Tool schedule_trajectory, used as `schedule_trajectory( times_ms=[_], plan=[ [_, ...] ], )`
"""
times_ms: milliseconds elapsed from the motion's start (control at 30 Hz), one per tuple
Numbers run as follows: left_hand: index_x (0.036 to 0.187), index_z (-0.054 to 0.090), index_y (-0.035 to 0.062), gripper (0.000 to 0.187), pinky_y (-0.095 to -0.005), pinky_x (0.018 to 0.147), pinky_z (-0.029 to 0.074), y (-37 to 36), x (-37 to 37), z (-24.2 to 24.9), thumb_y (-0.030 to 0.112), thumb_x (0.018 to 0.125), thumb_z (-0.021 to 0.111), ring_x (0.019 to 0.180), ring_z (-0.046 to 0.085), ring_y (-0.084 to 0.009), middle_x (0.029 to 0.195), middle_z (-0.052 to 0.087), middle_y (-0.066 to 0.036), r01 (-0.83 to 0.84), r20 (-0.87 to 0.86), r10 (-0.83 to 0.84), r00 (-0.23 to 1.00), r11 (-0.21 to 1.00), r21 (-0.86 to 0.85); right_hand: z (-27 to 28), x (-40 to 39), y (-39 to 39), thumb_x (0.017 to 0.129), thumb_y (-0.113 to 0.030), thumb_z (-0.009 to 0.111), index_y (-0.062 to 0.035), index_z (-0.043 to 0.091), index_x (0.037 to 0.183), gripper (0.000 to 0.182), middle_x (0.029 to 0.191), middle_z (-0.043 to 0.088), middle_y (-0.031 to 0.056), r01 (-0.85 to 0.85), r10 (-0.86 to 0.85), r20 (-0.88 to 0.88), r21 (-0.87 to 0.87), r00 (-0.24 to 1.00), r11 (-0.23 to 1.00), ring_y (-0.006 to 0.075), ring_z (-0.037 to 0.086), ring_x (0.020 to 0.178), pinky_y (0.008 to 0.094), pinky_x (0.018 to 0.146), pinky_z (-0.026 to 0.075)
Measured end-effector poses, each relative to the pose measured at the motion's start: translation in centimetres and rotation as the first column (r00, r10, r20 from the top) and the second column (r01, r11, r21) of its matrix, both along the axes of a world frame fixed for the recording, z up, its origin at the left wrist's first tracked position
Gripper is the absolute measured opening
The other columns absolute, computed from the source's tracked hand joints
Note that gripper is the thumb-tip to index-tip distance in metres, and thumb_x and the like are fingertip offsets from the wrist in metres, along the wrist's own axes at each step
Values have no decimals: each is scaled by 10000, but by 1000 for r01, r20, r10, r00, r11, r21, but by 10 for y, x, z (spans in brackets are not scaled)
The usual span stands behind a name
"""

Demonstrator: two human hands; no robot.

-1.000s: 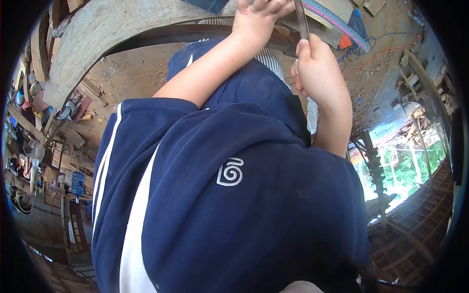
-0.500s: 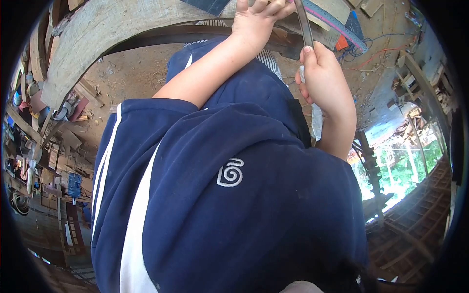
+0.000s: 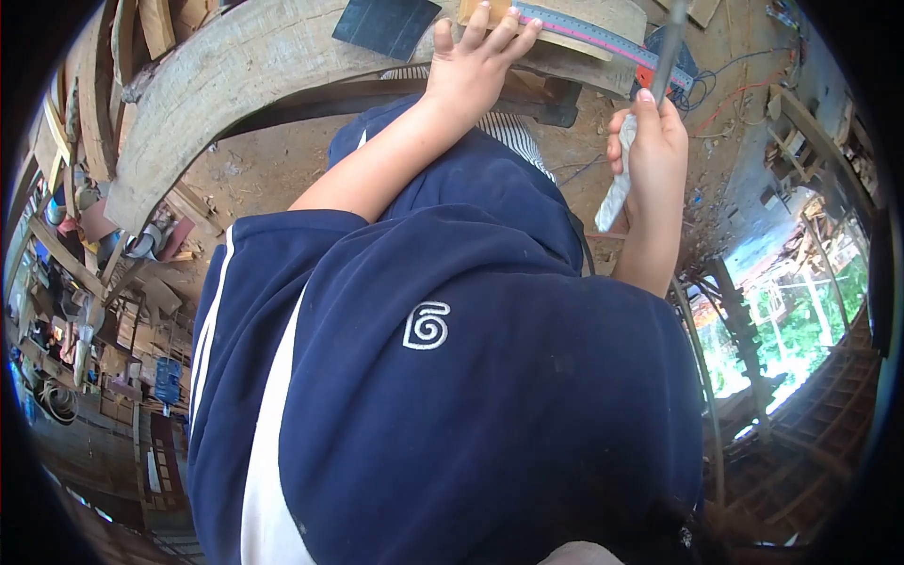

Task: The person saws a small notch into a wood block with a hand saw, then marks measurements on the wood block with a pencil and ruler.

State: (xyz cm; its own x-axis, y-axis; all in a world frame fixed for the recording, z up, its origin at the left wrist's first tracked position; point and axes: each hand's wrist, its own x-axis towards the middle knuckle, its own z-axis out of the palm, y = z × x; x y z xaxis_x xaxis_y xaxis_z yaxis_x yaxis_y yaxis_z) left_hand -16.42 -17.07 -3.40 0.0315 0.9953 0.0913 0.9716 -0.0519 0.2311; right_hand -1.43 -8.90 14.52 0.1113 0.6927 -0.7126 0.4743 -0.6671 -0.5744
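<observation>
My left hand (image 3: pixel 476 71) is spread out, its fingertips resting on a pale wood piece (image 3: pixel 574 33) and the near end of a blue and pink ruler (image 3: pixel 612 42). The ruler lies along that wood, on top of a large curved plank. In my right hand (image 3: pixel 657 141) is a long narrow metal blade (image 3: pixel 670 52) with a white wrapped handle (image 3: pixel 617 196). My fingers are closed round the handle. The blade points up and away, blurred, past the ruler's right end. A dark flat sheet (image 3: pixel 386 28) lies on the plank to the left of my left hand.
The broad curved plank (image 3: pixel 217 94) arcs across the front. Beyond the ruler sits a dark and orange object (image 3: pixel 650 75) with cables (image 3: pixel 730 80) on the dirt floor (image 3: pixel 250 155). Wood pieces and clutter stand at the left; more scrap wood lies at the right.
My right hand and the blade have moved right and slightly down, away from the ruler and my left hand. My left hand has shifted down a little in view, fingers still spread.
</observation>
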Motion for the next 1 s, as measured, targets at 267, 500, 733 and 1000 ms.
schedule_trajectory(
  times_ms=[267, 500, 733, 1000],
  plan=[
    [1484, 421, 361, 862, -525, 1011, 282, 7, -8, 13, 250, 699, 759, 1342, 370, -237, 1420, 469, 38, 56, -52, -60, 997, 995, -84, -137, 82, 29, 976, -152, 648, -13, 516, 1054, 207, 917, 646, 106, 590, -571, -192, 58, 798, 806, 184, 644, 699, 288, 522, 502],
    [1427, 495, 318, 716, -483, 1037, 306, 9, -22, 26, 243, 754, 726, 1327, 409, -257, 1389, 493, -11, 66, 59, -60, 996, 993, -94, -188, 83, 52, 863, 82, 702, -57, 456, 984, 307, 885, 635, 110, 845, -780, -459, -107, 426, 524, 236, 669, 747, 331, 620, 576],
    [1344, 573, 215, 501, -529, 1003, 378, 46, -49, 38, 268, 855, 670, 1256, 481, -310, 1318, 546, -64, -72, 280, 127, 951, 977, -200, -162, 81, 31, 839, 131, 695, -105, 410, 914, 377, 867, 621, 100, 827, -683, -552, 23, 479, 562, 228, 664, 758, 319, 659, 586],
    [983, 730, 149, 205, -393, 864, 515, 58, -38, 50, 185, 781, 725, 1011, 626, -290, 973, 669, -81, -63, 398, 114, 910, 988, -139, -151, 179, 8, 848, 109, 705, -136, 430, 842, 368, 858, 613, 70, 825, -691, -565, -30, 452, 564, 200, 650, 765, 300, 625, 574]
  ],
)
